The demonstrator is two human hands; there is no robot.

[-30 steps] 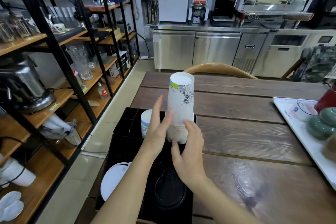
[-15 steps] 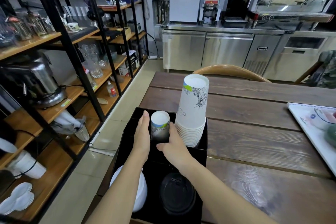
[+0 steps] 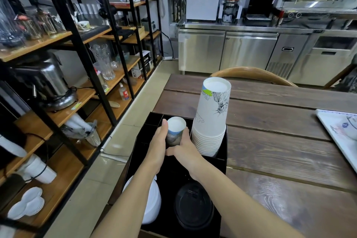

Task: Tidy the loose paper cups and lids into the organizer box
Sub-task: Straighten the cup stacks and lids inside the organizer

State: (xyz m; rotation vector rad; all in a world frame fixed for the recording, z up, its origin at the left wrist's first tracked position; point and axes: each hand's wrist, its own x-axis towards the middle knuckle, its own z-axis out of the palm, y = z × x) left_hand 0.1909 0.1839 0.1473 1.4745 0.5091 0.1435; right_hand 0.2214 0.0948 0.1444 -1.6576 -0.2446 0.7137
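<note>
A black organizer box (image 3: 222, 162) sits at the wooden table's left edge. A tall stack of upturned white printed paper cups (image 3: 211, 120) stands in its far right compartment, free of both hands. To its left a small upturned cup stack (image 3: 174, 131) with a blue-grey print sits in the middle far compartment. My left hand (image 3: 159, 143) presses its left side and my right hand (image 3: 184, 148) presses its right side. White lids (image 3: 152, 205) fill the near left compartment and black lids (image 3: 194, 205) the near right one.
The wooden table (image 3: 280, 141) stretches right, with a white tray (image 3: 336, 135) at its right edge. A wooden chair back (image 3: 251, 72) stands behind the table. Black metal shelves (image 3: 77, 75) with glassware and appliances line the left aisle. Steel counters fill the back.
Both hands let go of the tall cup stack, which now rests in its compartment, and moved left to close around the small cup stack. The view shifted left and closer.
</note>
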